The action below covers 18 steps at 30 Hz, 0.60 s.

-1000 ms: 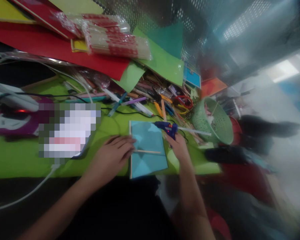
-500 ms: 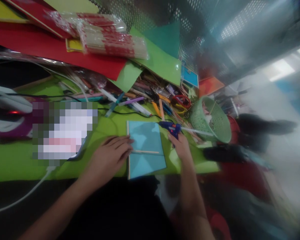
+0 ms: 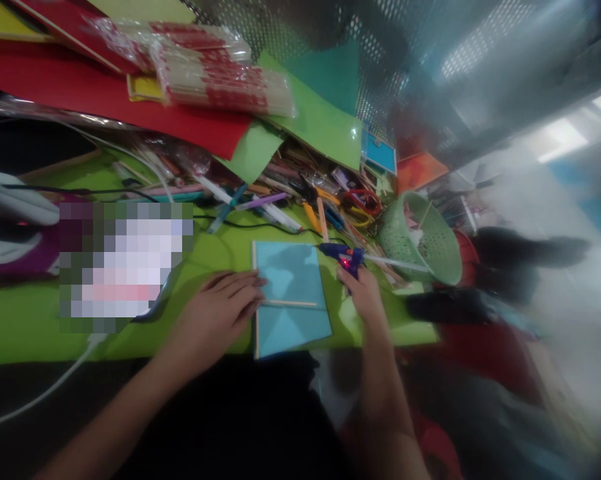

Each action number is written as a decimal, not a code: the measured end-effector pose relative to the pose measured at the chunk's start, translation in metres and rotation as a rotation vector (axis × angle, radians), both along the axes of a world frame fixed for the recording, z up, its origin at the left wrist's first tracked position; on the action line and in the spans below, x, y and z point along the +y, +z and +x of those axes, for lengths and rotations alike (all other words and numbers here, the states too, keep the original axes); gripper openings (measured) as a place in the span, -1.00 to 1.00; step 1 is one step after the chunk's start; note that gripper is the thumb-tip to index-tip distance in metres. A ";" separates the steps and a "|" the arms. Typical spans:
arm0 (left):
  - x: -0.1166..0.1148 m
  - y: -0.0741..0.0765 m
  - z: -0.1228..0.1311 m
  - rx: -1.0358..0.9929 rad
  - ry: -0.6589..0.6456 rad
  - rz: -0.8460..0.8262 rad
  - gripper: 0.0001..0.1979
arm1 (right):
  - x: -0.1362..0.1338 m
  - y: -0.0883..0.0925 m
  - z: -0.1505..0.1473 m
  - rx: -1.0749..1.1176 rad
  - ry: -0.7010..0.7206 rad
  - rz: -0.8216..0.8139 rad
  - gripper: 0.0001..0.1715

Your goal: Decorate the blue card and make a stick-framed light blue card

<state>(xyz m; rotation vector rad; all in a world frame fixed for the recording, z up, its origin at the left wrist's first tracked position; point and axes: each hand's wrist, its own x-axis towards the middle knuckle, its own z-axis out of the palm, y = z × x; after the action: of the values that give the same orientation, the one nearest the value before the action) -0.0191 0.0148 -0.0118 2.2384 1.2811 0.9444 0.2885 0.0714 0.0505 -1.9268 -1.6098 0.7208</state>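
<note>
A light-blue rectangular card (image 3: 293,273) lies on the green tabletop, a thin wooden strip running down its left edge. My left hand (image 3: 233,300) rests over that edge, fingers together and pressing on the card. Between its fingertips is one end of a thin wooden stick (image 3: 295,304), which stretches right across the card. My right hand (image 3: 364,290) is closed around the handle of a dark-blue glue gun (image 3: 347,257). The gun's nozzle points left at the card's upper right corner, and a clear glue stick juts from its back.
A charging phone (image 3: 130,267) with a blurred screen lies left, near a purple-and-white power strip (image 3: 10,250). Pens, pliers and scissors (image 3: 360,207) crowd the back. A green basket (image 3: 430,247) stands right. Bagged sticks (image 3: 225,83) lie on coloured sheets behind.
Almost nothing differs. The view has shifted very slightly, and the red light on the glue gun looks brighter. Both hands, the card and the stick keep their places.
</note>
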 end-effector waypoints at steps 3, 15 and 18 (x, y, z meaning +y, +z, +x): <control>0.000 0.000 0.000 -0.006 0.003 -0.021 -0.73 | 0.000 0.000 -0.002 -0.007 0.012 0.010 -0.65; 0.000 0.001 -0.001 0.034 0.002 -0.007 -0.72 | 0.000 0.000 -0.004 -0.003 0.018 0.009 -0.63; -0.001 0.002 -0.001 0.038 0.000 0.000 -0.71 | 0.000 -0.002 -0.009 0.006 0.056 -0.008 -0.61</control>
<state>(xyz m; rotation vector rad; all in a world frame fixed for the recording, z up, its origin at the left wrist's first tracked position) -0.0196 0.0141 -0.0102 2.2669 1.2976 0.9065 0.2796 0.0715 0.0487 -1.8906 -1.6655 0.7555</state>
